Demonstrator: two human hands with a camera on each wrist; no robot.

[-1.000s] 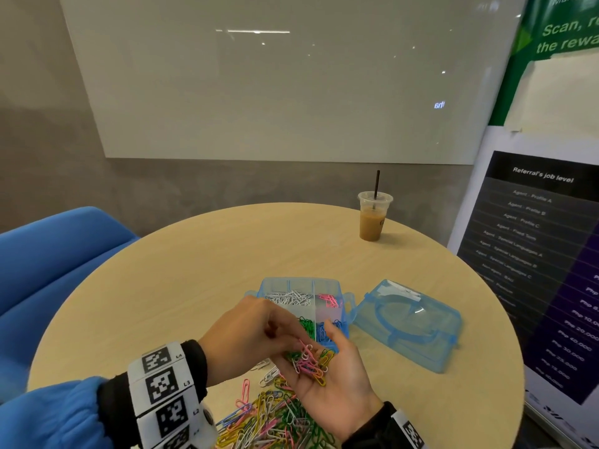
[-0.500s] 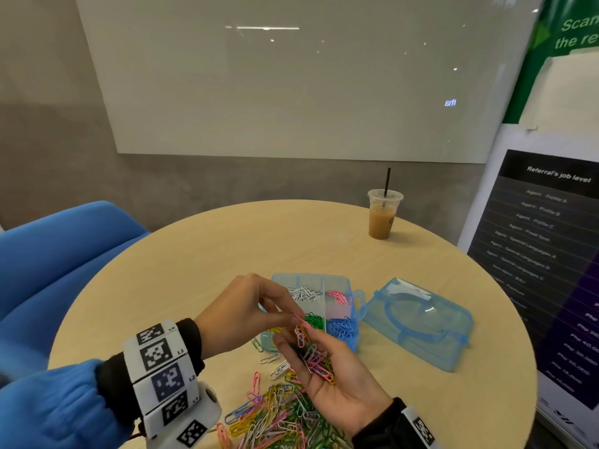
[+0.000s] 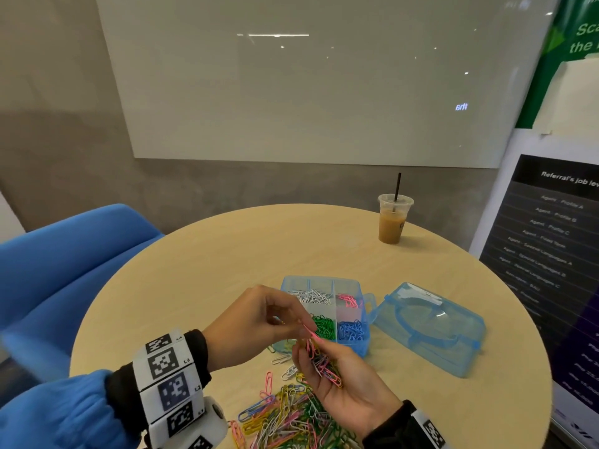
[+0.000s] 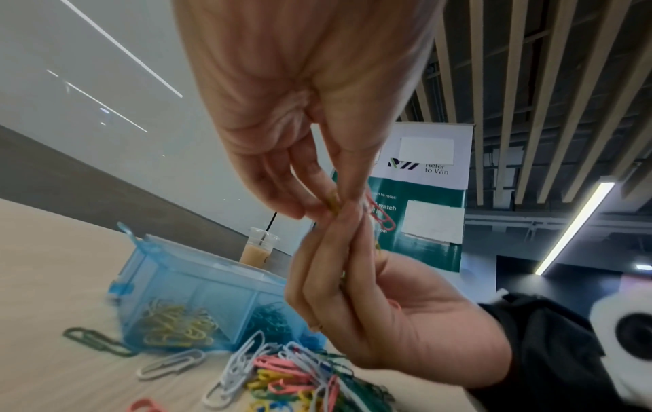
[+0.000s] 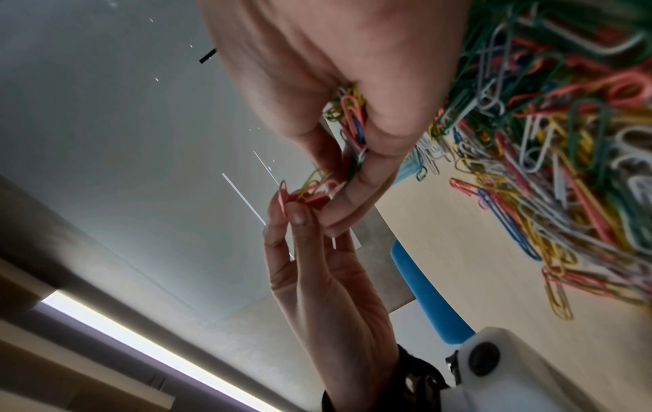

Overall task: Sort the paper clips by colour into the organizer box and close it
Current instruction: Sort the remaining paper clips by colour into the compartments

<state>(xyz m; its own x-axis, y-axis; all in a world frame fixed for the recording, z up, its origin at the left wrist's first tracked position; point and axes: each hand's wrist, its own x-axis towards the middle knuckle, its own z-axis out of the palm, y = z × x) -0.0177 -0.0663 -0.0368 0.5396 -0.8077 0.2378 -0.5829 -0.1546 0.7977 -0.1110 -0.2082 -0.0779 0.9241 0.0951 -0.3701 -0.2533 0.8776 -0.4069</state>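
Note:
The open blue organizer box [image 3: 356,346] stands mid-table, holding white [image 3: 311,296], pink [image 3: 348,301], green [image 3: 324,327] and blue clips [image 3: 351,330]; yellow ones [image 4: 176,326] show through its wall. My right hand [image 3: 340,380] lies palm up in front of it, fingers curled round a mixed bunch of clips [image 3: 324,364]. My left hand [image 3: 306,330] pinches a pink clip [image 3: 311,335] at the top of that bunch, and the same pink clip [image 4: 381,217] shows in the left wrist view. A loose pile of mixed clips [image 3: 291,419] lies at the near edge.
The box's detached blue lid [image 3: 428,328] lies right of the box. An iced coffee cup with a straw [image 3: 393,222] stands at the far right of the round wooden table [image 3: 227,270]. A blue chair [image 3: 64,270] is left, a banner stand [image 3: 551,254] right.
My left fingers went from digging in the bunch to pinching a pink clip and drawing it upward. Both hands rose slightly toward the box.

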